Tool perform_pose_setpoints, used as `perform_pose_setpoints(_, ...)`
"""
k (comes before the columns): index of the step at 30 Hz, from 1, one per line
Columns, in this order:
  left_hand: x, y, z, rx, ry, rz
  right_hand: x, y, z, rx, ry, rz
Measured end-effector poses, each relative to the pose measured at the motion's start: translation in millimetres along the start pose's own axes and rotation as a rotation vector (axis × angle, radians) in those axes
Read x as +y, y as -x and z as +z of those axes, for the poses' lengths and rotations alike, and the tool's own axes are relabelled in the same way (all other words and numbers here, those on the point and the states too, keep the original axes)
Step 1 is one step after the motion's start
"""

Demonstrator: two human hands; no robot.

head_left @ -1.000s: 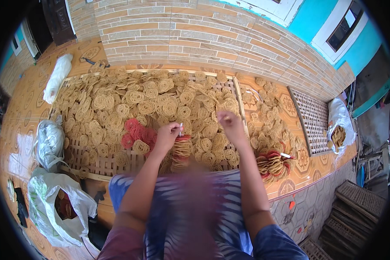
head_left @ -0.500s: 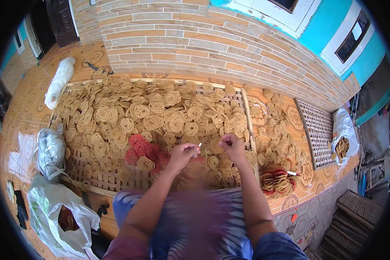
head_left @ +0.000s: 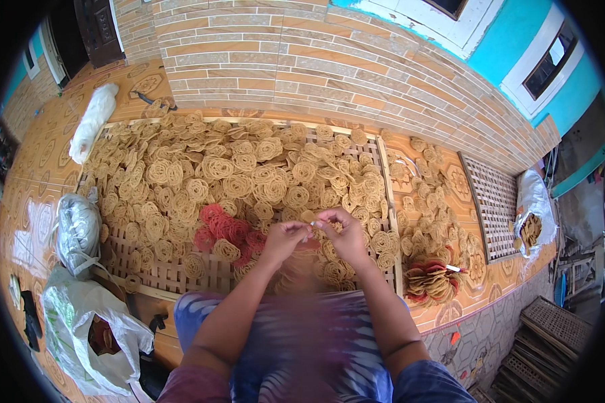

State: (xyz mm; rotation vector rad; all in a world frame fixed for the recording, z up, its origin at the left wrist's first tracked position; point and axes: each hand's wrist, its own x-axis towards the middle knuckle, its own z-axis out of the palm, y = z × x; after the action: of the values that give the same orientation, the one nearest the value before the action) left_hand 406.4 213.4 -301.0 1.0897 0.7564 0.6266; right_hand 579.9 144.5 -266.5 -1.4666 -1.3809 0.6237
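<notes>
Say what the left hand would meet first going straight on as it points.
The left hand would probably meet the right hand first; depth is unclear, so they may be touching.

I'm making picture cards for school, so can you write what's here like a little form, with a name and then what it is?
Left hand: fingers pinched at a small white piece
Right hand: fingers at the same piece, grip unclear
Tray: woven, mostly covered with tan lacy discs
Red discs: clustered left of the hands
Stacked bundle: red and tan, right of the tray
</notes>
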Motion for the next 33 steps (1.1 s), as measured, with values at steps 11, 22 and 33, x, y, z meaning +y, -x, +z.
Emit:
perform_pose_setpoints(11, 3.7, 4.9, 2.4, -0.062, -0.059, 0.022, -5.9, -0.2, -2.0, -0.041, -0.454, 0.188)
perform_pose_setpoints(22, -3.0, 3.8, 1.7, -0.137, -0.108, 0.108, -13.5, 0.2, -10.3, -0.066, -0.417, 0.361)
perform_pose_setpoints(33, -6.4, 0.4, -0.5, -0.173, -0.318, 0.124, -5.4, 4.1, -4.3, -0.063, -0.031, 0.195)
